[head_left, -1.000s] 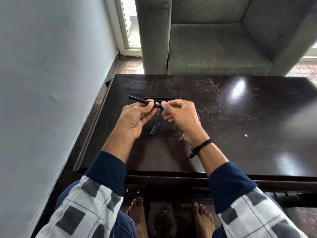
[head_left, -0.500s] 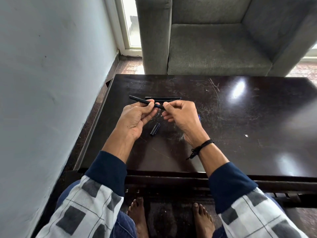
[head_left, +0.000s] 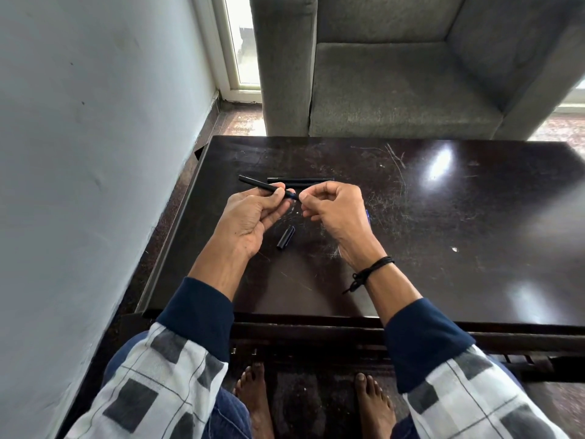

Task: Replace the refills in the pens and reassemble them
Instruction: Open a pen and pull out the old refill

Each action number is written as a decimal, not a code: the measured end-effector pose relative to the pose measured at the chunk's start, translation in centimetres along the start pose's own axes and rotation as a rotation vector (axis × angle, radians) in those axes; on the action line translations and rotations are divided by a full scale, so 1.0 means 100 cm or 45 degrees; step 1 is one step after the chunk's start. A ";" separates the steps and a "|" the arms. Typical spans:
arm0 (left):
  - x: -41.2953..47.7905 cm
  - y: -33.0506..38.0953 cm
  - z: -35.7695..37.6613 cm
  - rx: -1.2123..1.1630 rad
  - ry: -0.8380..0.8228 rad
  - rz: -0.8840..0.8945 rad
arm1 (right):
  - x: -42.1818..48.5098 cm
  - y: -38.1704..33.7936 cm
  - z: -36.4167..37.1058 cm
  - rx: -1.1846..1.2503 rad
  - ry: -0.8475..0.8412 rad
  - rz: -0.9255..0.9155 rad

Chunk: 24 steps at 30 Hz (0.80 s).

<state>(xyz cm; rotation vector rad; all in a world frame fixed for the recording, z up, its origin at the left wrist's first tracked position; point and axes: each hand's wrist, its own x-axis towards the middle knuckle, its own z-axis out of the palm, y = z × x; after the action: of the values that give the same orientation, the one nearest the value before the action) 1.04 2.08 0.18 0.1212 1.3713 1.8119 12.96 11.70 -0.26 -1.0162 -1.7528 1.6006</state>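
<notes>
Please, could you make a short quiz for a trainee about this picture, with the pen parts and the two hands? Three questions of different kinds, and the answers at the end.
1. True or false: the left hand grips the black pen barrel, and the right hand pinches at its end.
2. Where is the short black piece? A) in the left hand. B) lying on the table, between the two hands. C) in the right hand.
3. Which wrist wears the black cord?

Key: 1 true; 2 B; 3 the right wrist.
</notes>
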 end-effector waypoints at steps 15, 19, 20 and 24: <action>0.004 -0.001 0.000 -0.013 0.015 0.006 | 0.001 -0.001 -0.001 0.000 0.019 0.013; 0.004 0.000 -0.001 -0.014 0.023 0.007 | 0.000 -0.002 -0.001 0.020 0.000 0.026; 0.004 0.000 -0.001 -0.016 0.021 0.006 | -0.001 -0.003 -0.001 0.016 0.000 0.038; 0.004 -0.001 -0.002 -0.008 0.020 0.003 | -0.001 -0.004 -0.001 -0.009 0.001 0.063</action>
<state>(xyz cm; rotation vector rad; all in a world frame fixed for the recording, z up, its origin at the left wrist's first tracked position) 0.74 2.23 -0.11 0.1054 1.3763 1.8224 13.04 11.68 0.12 -1.0709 -1.7467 1.6250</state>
